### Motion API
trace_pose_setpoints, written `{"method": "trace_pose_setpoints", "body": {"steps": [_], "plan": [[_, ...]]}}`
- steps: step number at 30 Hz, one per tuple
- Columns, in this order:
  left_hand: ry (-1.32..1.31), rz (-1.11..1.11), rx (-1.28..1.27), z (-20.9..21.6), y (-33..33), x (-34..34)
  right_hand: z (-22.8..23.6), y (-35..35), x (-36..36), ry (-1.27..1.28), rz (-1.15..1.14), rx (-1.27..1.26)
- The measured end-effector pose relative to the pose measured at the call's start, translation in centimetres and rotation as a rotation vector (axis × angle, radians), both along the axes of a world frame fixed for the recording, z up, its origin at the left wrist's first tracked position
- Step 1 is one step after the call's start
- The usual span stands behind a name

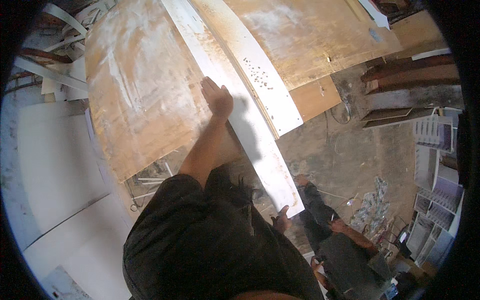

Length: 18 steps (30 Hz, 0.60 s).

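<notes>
2 hands steady one long white laminated board point(235, 95) that runs from the far end of the worn brown plywood worktable point(145, 95) out past its near edge. The left hand point(217, 97) lies flat and open on the board's left edge, fingers stretched forward, palm partly on the table. The right hand point(281, 220) grips the board's near corner, thumb on top, fingers hidden beneath. That near end overhangs the table and hangs over the dusty floor point(345, 155). Just to the right lies 1 second white strip with small dark holes point(260, 75), its edge touching the board. White sheets point(55, 165) lie to the left of the table. Beside the right hand another person in dark clothes point(340, 240) crouches on the floor, close to the board's free end.
</notes>
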<state>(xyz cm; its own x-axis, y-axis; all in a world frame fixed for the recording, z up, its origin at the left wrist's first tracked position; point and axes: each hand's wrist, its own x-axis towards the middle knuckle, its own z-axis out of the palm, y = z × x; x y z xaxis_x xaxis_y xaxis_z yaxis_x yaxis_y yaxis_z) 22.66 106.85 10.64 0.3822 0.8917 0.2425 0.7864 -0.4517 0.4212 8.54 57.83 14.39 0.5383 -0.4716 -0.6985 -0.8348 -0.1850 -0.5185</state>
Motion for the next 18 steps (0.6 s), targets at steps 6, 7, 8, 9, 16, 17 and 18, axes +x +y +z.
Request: {"method": "trace_pose_setpoints", "body": {"steps": [6, 7, 8, 9, 16, 17, 18], "plan": [[-0.049, 0.002, 0.030, -1.2, 1.2, 0.3, -3.1, -3.1, -0.8, 0.057, 0.085, 0.063], [-0.060, -0.001, 0.021, -1.0, 1.8, 0.7, -4.0, -3.9, -1.0, 0.038, 0.022, 0.015], [-0.039, -0.001, 0.045, -1.1, 3.0, 0.7, -4.7, -4.7, -1.3, 0.032, 0.026, 0.012], [-0.011, -0.007, 0.061, -1.6, 3.9, 1.0, -5.3, -6.0, -1.6, 0.015, 0.053, 0.033], [0.022, 0.060, 0.016, -1.0, 7.2, 2.4, 0.7, -3.1, -0.4, 0.033, -0.028, -0.015], [0.021, 0.050, 0.019, -1.1, 7.0, 2.7, 2.7, -1.8, -0.3, -0.022, 0.041, -0.066], [0.037, 0.047, 0.014, -0.9, 6.8, 2.9, 2.6, -2.4, -0.2, -0.024, 0.038, -0.071]]}}
